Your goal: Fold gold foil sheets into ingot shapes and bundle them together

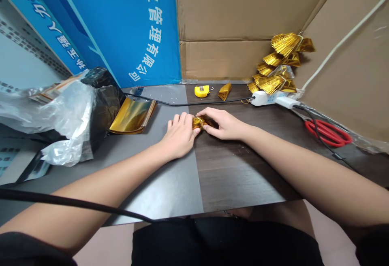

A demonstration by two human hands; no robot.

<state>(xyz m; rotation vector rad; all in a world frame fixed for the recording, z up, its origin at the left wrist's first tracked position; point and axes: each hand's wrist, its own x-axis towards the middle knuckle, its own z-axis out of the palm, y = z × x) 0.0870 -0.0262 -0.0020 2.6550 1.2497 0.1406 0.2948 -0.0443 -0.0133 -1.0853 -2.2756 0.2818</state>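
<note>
- Gold foil bundle (199,123): at/just above table (240,173), between both hands, near grey/dark wood seam; pale band around it.
- Left hand (180,135): fingers close together, pinching bundle's left end.
- Right hand (224,124): fingers curved, thumb and fingers pinching bundle's right part.
- Behind: yellow tape measure (200,92), folded gold piece (224,92) just right of it.
- Left: gold sheet stack (130,114).
- Right: red-handled scissors (342,138), piled gold fans (269,84).

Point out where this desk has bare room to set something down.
Mostly bare: grey surface between left hand and front edge; dark wood between right hand and front edge. Crowded: right back with gold fans, power strip, red-handled scissors; far left with plastic bag, gold sheets.
</note>
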